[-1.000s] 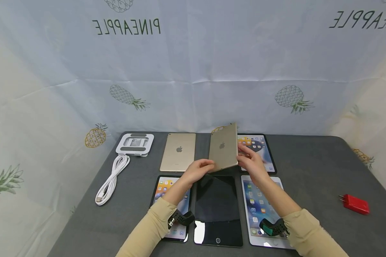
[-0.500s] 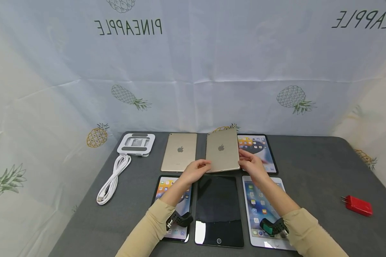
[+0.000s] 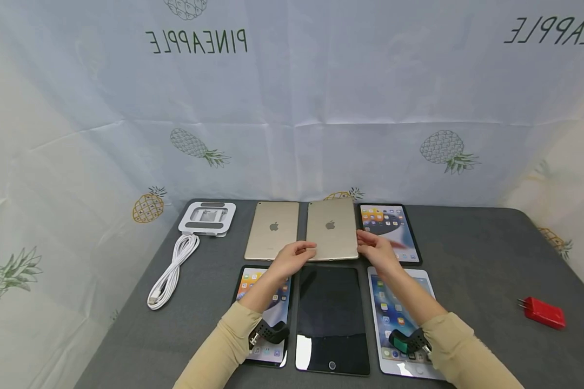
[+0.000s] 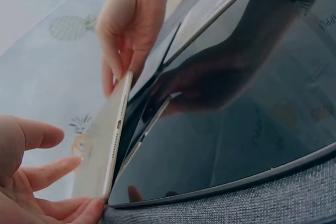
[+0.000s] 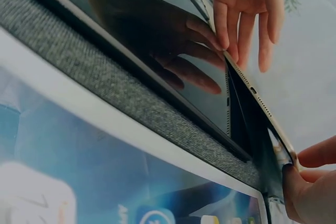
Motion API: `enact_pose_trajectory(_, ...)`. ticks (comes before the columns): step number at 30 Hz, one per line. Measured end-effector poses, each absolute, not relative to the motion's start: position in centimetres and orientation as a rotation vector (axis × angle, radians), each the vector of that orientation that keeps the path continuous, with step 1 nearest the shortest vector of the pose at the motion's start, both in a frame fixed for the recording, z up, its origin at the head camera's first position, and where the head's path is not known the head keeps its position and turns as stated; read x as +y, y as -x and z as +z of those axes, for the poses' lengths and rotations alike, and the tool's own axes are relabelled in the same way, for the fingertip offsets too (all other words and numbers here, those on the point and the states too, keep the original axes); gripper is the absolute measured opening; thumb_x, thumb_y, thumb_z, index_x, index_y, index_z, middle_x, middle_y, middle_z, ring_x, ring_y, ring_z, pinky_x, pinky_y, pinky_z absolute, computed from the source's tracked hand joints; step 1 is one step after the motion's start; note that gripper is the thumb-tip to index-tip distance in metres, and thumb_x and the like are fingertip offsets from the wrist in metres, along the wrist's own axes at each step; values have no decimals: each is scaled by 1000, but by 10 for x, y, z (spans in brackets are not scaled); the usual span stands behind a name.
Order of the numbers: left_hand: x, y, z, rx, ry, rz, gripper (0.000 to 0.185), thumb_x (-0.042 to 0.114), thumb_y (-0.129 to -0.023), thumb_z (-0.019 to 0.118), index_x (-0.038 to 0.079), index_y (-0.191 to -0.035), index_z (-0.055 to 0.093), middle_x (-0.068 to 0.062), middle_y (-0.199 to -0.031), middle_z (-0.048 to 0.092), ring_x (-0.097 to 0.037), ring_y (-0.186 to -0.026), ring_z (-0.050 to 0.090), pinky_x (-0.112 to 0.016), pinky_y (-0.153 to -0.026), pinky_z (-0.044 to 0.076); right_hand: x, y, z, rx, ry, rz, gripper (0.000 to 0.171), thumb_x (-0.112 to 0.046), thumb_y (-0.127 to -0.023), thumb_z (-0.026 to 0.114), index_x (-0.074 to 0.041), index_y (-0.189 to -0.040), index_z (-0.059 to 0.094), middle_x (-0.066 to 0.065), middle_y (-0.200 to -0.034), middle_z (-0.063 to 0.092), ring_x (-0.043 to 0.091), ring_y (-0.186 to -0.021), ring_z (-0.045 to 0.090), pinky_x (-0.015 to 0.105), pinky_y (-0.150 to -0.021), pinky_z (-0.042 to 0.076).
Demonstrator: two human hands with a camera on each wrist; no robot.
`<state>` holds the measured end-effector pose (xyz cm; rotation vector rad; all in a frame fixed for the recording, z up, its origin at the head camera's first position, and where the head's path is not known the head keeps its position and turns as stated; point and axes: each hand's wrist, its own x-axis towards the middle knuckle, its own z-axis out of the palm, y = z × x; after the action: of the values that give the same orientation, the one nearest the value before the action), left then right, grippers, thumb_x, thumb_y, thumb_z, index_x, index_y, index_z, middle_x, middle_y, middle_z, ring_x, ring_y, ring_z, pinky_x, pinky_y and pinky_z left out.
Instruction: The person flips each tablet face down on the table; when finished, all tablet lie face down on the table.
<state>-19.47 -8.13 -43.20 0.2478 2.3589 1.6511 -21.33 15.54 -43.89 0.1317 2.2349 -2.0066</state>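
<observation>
Gold-backed and face down, the middle tablet [image 3: 332, 229] is being held at the back row of the grey bench [image 3: 467, 259], between a second gold tablet [image 3: 273, 229] and a lit one [image 3: 388, 231]. It is being judged thin, rigid, smooth and breakable, best taken by its side edges. It is being pinched there by the left hand [image 3: 292, 257] and right hand [image 3: 377, 251]; whether it is lying flat cannot be told.

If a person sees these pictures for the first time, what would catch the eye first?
Probably the gold tablet lying face down in the middle of the far row, with the left hand and right hand at its near corners. Around it, five more tablets form a grid on the gray table.
</observation>
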Motion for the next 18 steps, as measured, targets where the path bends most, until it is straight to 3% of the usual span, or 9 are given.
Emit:
enact_pose_trajectory(7, -82, 195, -434, 2393, -214, 1611, 36, 26, -99, 57, 6, -129, 62, -19, -138, 51, -36, -130, 45, -52, -104, 40, 156, 212, -443, 2294, -133, -1927, 49, 7, -93, 49, 11, -142, 40, 30, -139, 47, 32, -125, 48, 12, -85, 45)
enact_pose_trajectory(13, -81, 194, -431, 2419, -204, 1592, 36, 26, -99, 57, 7, -129, 62, -20, -137, 52, -36, -127, 47, -52, -101, 42, 154, 212, -443, 2333, -102, -1862, 49, 5, -94, 49, 11, -142, 40, 30, -139, 47, 36, -128, 46, 32, -103, 43)
enact_pose_trajectory(18, -81, 193, -429, 2435, -193, 1592, 35, 25, -98, 57, 7, -128, 63, -18, -130, 56, -32, -115, 54, -50, -96, 46, 153, 211, -441, 2391, -46, -1795, 49, 3, -95, 48, 12, -142, 39, 31, -140, 46, 38, -130, 44, 46, -108, 37)
